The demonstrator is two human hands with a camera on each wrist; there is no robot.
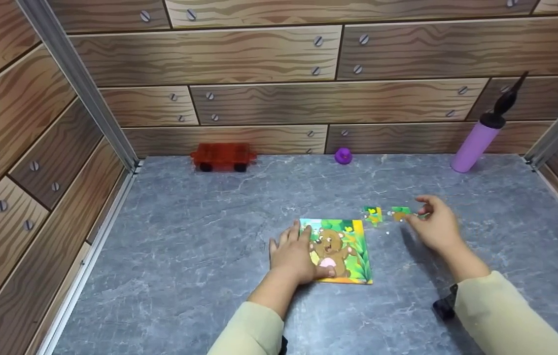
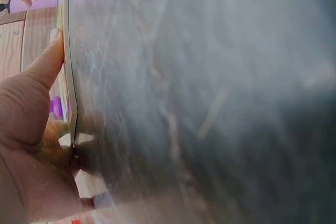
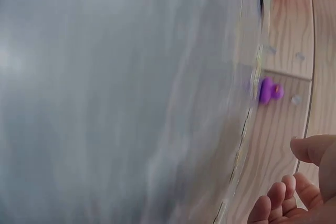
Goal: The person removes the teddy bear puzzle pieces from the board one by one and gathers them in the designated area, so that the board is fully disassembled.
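Observation:
A square bear puzzle (image 1: 358,246) lies flat in the middle of the table, with a brown bear on a green background. My left hand (image 1: 293,256) rests on its left part, fingers spread over the upper left and thumb along the lower edge. In the left wrist view, the left thumb (image 2: 50,61) lies over the puzzle's thin edge. Beyond the upper right corner are two small puzzle pieces, a yellow-green one (image 1: 372,215) and a green-brown one (image 1: 400,212). My right hand (image 1: 435,224) hovers beside the latter, thumb and fingers apart; between them a bit of green shows.
A translucent red toy cart (image 1: 224,157) stands at the back left by the wood-patterned wall. A purple rubber duck (image 1: 343,156) sits at the back middle. At the back right, a purple hand pump (image 1: 476,143) leans against the wall.

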